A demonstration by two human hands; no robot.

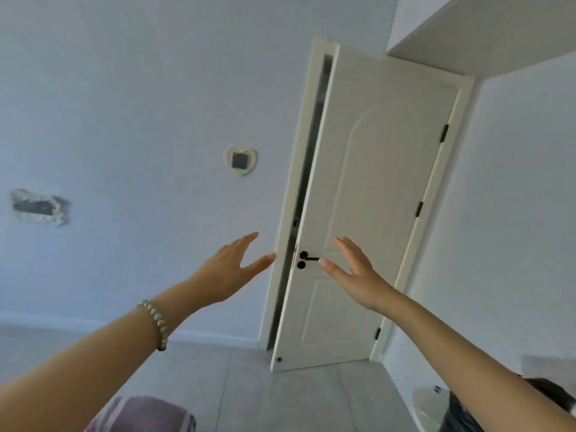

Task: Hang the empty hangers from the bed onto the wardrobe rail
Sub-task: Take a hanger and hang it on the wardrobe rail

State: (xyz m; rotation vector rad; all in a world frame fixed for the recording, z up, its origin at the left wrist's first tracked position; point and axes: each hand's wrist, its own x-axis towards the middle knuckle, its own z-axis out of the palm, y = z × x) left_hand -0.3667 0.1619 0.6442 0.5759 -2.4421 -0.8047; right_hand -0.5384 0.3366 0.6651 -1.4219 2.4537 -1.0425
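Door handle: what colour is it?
Black, against the cream-white door. The door handle shows best in the head view, between the two raised hands.

We can read no text, label, brand, number or sign anywhere here. The door (371,213) is plain, the wall (124,104) on the left bears no writing, and the dark square in the heart-shaped frame (241,161) shows us nothing legible.
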